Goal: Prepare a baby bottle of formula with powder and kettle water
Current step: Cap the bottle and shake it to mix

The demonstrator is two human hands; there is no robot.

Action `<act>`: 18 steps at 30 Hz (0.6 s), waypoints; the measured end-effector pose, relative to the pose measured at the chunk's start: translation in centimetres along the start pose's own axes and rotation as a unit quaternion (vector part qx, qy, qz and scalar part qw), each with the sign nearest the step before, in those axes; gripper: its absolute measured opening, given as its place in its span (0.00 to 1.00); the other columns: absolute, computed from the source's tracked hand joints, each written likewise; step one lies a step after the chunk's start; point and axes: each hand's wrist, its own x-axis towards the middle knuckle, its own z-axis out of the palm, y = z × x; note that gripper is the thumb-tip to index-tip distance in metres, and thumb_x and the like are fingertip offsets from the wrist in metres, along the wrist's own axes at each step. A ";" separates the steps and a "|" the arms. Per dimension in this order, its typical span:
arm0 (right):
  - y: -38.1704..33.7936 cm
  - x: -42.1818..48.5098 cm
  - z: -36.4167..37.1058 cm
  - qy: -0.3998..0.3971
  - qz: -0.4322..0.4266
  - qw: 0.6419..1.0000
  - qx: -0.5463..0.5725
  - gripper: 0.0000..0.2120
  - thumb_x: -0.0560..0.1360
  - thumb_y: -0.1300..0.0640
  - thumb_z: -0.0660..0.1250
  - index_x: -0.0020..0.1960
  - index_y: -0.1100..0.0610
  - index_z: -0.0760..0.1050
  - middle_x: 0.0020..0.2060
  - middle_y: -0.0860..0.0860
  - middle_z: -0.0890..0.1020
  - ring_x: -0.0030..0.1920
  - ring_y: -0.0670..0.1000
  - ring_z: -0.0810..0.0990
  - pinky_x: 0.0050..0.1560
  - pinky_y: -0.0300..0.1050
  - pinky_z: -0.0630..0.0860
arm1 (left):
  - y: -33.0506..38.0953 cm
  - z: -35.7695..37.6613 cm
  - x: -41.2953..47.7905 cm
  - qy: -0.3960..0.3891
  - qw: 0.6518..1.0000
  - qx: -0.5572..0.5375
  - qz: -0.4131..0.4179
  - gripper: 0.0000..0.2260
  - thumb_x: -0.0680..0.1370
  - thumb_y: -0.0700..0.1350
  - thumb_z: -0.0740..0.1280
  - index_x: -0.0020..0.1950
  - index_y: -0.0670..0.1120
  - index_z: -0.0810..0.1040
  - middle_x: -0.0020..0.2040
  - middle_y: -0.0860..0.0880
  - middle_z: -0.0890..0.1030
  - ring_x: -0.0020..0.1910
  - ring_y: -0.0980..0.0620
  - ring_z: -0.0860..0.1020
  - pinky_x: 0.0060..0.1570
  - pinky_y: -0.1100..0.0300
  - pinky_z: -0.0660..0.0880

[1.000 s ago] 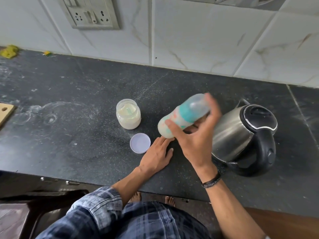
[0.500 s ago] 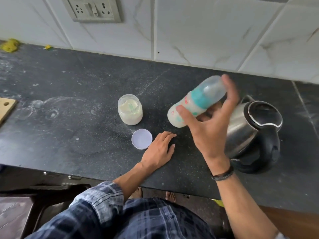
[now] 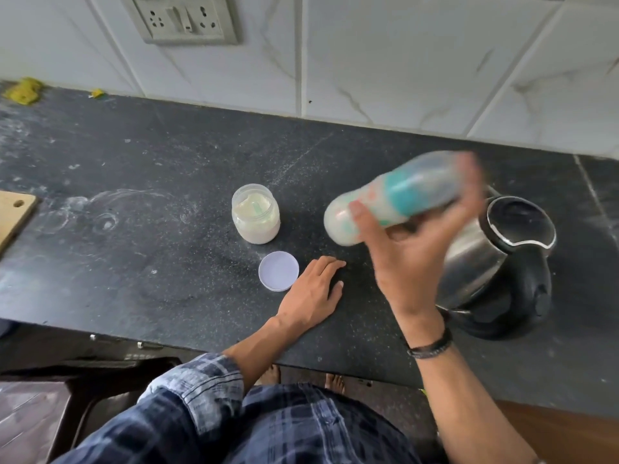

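Mixing step: right hand [image 3: 413, 259] grips the tilted, blurred baby bottle [image 3: 395, 199] above the countertop [image 3: 134, 262] beside the kettle [image 3: 495, 259] (left hand [image 3: 313, 293] flat, fingers straight). Next, judged: check powder dissolved.

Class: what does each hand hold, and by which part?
The right hand grips the baby bottle around its body, thumb near the base, fingers near the top. The left hand holds nothing; it rests flat on the countertop.

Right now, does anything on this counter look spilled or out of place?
Yes: white powder dusts the counter around the open jar, whose lid lies off beside it. Yellow scraps sit by the wall at far left.
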 end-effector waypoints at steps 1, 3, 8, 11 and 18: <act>0.1 -0.2 0.1 -0.014 0.019 1.000 -0.007 0.47 0.68 0.66 0.80 0.76 0.58 0.53 0.71 0.57 0.65 0.67 0.51 0.76 0.61 0.47 0.81 | 0.1 -0.1 0.0 -0.003 1.000 -0.003 0.001 0.19 0.85 0.51 0.62 0.75 0.47 0.71 0.70 0.49 0.73 0.67 0.52 0.71 0.70 0.52 0.71; -0.6 -0.4 0.2 0.023 0.025 0.999 0.016 0.47 0.68 0.68 0.79 0.75 0.59 0.52 0.71 0.54 0.63 0.69 0.46 0.73 0.61 0.44 0.81 | 0.2 -0.1 0.1 -0.004 1.000 -0.006 0.003 0.19 0.85 0.51 0.61 0.75 0.48 0.71 0.71 0.50 0.73 0.68 0.53 0.71 0.71 0.53 0.70; -0.1 -0.1 0.1 -0.035 0.025 0.999 -0.026 0.48 0.69 0.61 0.83 0.76 0.47 0.55 0.72 0.59 0.65 0.70 0.51 0.74 0.61 0.49 0.81 | 0.1 0.0 0.0 0.002 1.000 -0.002 0.007 0.18 0.84 0.49 0.63 0.74 0.46 0.72 0.70 0.48 0.74 0.67 0.51 0.72 0.70 0.53 0.71; -0.9 0.0 -0.3 0.052 -0.023 0.998 -0.002 0.49 0.68 0.69 0.78 0.76 0.67 0.46 0.71 0.65 0.60 0.70 0.48 0.73 0.62 0.39 0.79 | 0.2 -0.1 0.1 0.008 1.000 -0.005 0.010 0.18 0.84 0.49 0.63 0.74 0.46 0.72 0.70 0.48 0.74 0.67 0.51 0.72 0.70 0.54 0.71; -0.9 -0.3 -0.1 0.024 -0.013 1.000 -0.006 0.46 0.68 0.73 0.78 0.75 0.62 0.52 0.69 0.54 0.63 0.70 0.38 0.71 0.64 0.37 0.77 | 0.1 -0.1 0.1 -0.006 1.000 -0.010 0.004 0.18 0.85 0.51 0.62 0.74 0.48 0.71 0.71 0.50 0.73 0.68 0.52 0.72 0.71 0.53 0.71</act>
